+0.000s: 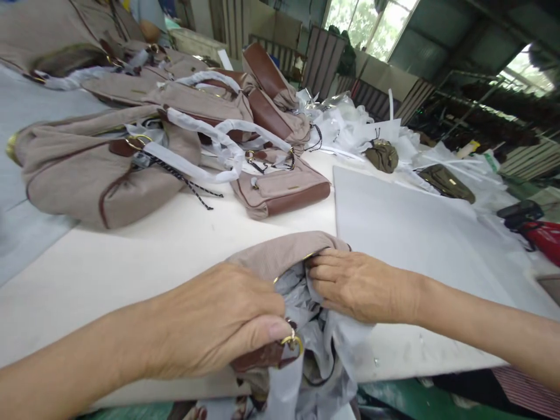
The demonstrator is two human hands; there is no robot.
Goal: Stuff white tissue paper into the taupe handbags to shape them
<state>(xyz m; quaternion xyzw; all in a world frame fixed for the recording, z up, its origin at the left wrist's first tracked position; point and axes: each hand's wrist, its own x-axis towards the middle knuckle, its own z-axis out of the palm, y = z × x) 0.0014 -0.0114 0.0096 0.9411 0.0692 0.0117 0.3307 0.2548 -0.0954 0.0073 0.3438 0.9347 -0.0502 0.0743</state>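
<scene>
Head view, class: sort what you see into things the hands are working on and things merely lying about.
In hand:
left hand gripping beige bag
right hand at white stuffing paper
gold ring

Lying about:
finished bags
small bag
olive pouches
grey sheet

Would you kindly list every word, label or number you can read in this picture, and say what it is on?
None can be read.
The small metal plate on the beige and brown handbag is too small and blurred to read.
The bag in the left hand and right hand shows no lettering.

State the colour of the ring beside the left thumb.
Gold, on the ring; head view shows it best.
</scene>
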